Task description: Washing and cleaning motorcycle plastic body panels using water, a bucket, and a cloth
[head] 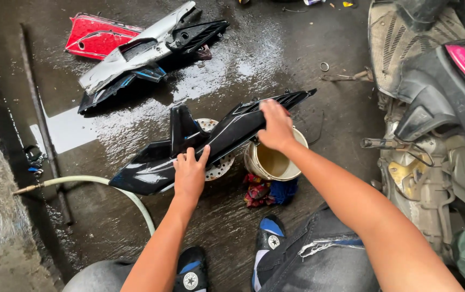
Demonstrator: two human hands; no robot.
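A cream plastic bucket point(273, 159) stood on the wet concrete floor point(275, 59), holding murky brownish water that reached part of the way up its wall. A crumpled red and blue rag point(267, 191) lay on the floor against the bucket's near side.

The long glossy black motorcycle side fairing point(210, 141) was held above the floor, slanting from lower left to upper right, its far end passing over the bucket's rim and its middle over a perforated metal disc point(217, 162). The left hand point(190, 174) gripped the panel's lower middle part, fingers curled over its upper edge and thumb spread to the side. The right hand point(275, 126) clasped the upper, narrower part, fingers wrapped down over the far side, so the panel ran between both palms.

A pale hose point(108, 186) curved across the floor below the panel's low end. Farther off lay a red panel point(94, 37) and a white and black panel point(140, 51), and a stripped scooter point(432, 108) stood at the right.
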